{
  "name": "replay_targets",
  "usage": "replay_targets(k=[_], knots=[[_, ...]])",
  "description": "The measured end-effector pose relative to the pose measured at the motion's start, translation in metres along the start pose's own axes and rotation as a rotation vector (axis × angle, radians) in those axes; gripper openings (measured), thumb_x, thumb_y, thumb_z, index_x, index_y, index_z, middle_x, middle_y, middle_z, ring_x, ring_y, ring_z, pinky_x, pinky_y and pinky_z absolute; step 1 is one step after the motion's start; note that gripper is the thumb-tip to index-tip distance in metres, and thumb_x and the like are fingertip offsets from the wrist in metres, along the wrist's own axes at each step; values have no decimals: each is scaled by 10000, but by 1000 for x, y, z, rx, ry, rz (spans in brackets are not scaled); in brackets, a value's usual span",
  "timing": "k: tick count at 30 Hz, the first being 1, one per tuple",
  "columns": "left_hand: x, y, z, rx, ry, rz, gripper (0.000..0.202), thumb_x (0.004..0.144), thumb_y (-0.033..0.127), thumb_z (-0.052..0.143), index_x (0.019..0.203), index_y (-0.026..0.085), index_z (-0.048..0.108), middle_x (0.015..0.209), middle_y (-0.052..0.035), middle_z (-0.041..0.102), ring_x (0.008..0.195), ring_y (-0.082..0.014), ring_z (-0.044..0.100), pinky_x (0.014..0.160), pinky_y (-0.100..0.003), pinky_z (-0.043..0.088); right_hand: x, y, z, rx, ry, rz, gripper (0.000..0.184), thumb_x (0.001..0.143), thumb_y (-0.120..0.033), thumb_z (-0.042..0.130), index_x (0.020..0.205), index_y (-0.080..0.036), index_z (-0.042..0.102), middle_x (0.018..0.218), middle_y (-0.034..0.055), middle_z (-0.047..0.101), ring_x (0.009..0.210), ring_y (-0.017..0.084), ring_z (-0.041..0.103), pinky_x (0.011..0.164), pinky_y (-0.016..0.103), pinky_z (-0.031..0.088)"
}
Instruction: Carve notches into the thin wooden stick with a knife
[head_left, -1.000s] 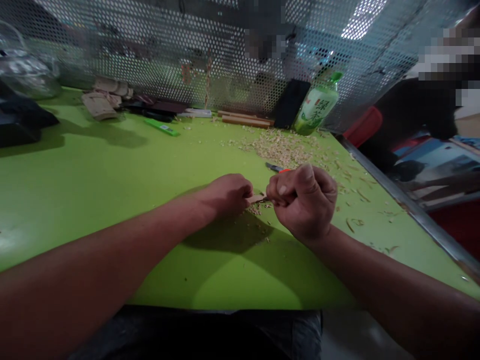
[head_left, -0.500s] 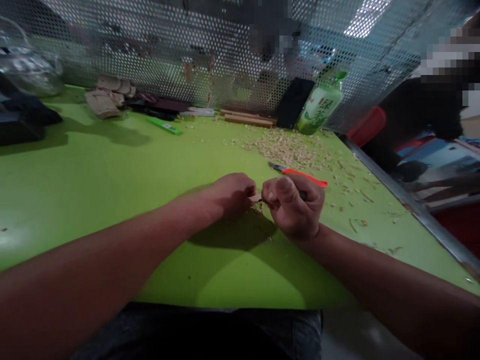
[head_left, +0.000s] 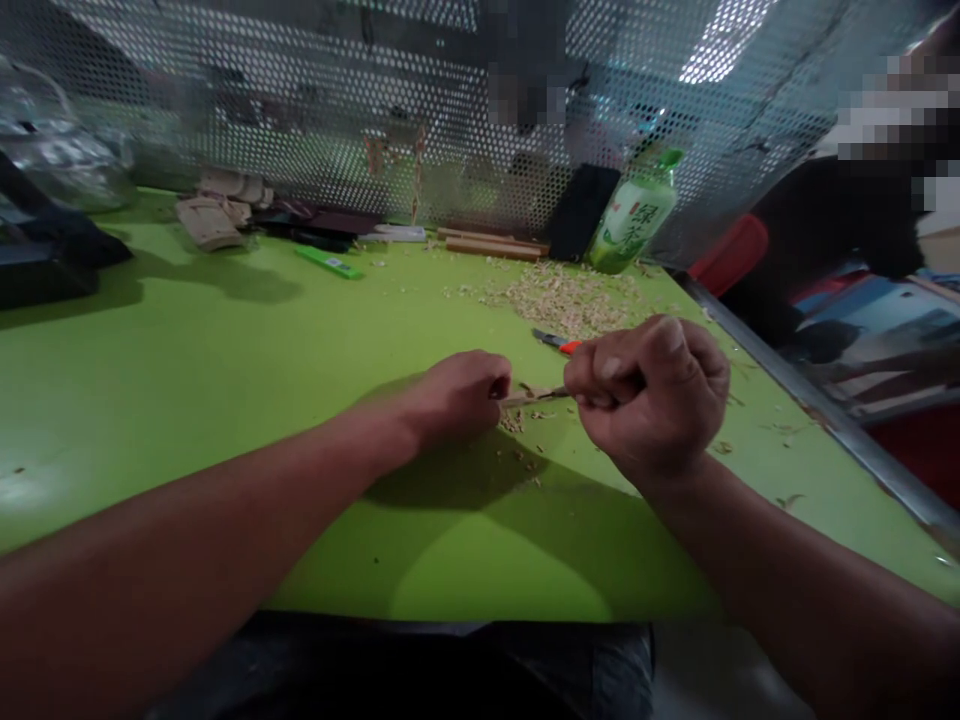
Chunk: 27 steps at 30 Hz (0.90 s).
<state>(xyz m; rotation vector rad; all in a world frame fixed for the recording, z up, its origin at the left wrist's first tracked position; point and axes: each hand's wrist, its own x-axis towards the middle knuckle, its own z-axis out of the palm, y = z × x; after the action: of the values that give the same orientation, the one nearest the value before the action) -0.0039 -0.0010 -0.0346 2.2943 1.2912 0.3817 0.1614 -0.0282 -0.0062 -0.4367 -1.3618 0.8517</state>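
My left hand (head_left: pixel 463 392) is closed around a small piece of wood (head_left: pixel 517 399), whose pale end sticks out to the right of the fingers. My right hand (head_left: pixel 654 395) makes a fist around a carving knife (head_left: pixel 557 393); its handle is hidden in the palm. The narrow blade points left and meets or lies just over the wood's end; a curled shaving shows there. Small chips (head_left: pixel 514 423) lie on the green tabletop (head_left: pixel 225 390) below. Behind my right hand rests an orange utility knife (head_left: pixel 553 341), its handle mostly covered.
A heap of shavings (head_left: pixel 566 298) spreads before a green tea bottle (head_left: pixel 634 222). Wooden strips (head_left: pixel 495 246), a green box cutter (head_left: pixel 328 262) and carved wood pieces (head_left: pixel 214 218) line the mesh partition (head_left: pixel 300 120). A person (head_left: pixel 832 230) is beyond the table's right edge.
My right hand has moved right, away from my left hand, so more of the blade and the wood shows. More chips lie beneath. My left hand stays nearly in place.
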Motion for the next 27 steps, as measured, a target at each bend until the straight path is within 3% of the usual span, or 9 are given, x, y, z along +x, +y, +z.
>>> replay_targets(k=[2,6,9,12,15,18,23,27], knots=[[2,-4,3,35,59,86,162,729,75,497,706,156,635,739,-45,608,638,-127,470,593,-267,350,1,0,-2,2,27,-11,340,893,-372,618,589,-221,590,440,-70,280,341,69,264,350,260,239],[3,-8,1,-50,55,200,236,735,66,504,887,165,655,835,-34,635,726,-133,514,662,-261,392,-1,1,-5,-19,1,-12,342,893,-402,615,600,-228,588,450,-68,273,355,76,273,360,269,263],[0,-4,-9,-83,42,208,205,777,196,577,971,164,635,849,-30,624,712,-130,506,644,-254,395,-2,1,-6,-45,5,-10,328,892,-412,617,617,-235,590,456,-66,280,363,79,275,368,276,283],[-3,-3,-17,-64,82,103,311,816,379,595,1033,158,626,958,-70,631,764,-152,529,642,-261,403,-2,1,-7,-63,38,-9,345,889,-421,618,602,-237,566,461,-64,284,366,81,277,362,276,273],[-2,-6,-17,48,-23,8,371,793,499,599,928,156,640,867,-68,637,677,-152,519,580,-269,366,0,1,-9,-74,47,0,369,883,-445,621,587,-238,546,457,-67,275,368,81,280,361,268,266],[-1,-8,-13,116,-103,50,317,816,480,558,771,177,640,732,-38,621,593,-136,484,545,-278,315,2,2,-10,-72,30,5,360,874,-454,633,599,-236,554,457,-71,280,372,76,286,365,261,282],[-3,1,-12,192,-55,-10,270,825,366,520,684,173,645,626,-31,588,495,-111,413,511,-290,270,9,-2,-9,-33,5,71,287,829,-454,692,675,-232,594,467,-76,319,380,77,314,362,255,302],[-5,5,-23,349,81,-10,269,832,344,495,678,172,634,689,-49,591,508,-116,386,489,-286,238,19,-4,-14,-46,52,46,227,835,-445,683,743,-247,623,465,-77,348,372,84,338,358,254,311]])
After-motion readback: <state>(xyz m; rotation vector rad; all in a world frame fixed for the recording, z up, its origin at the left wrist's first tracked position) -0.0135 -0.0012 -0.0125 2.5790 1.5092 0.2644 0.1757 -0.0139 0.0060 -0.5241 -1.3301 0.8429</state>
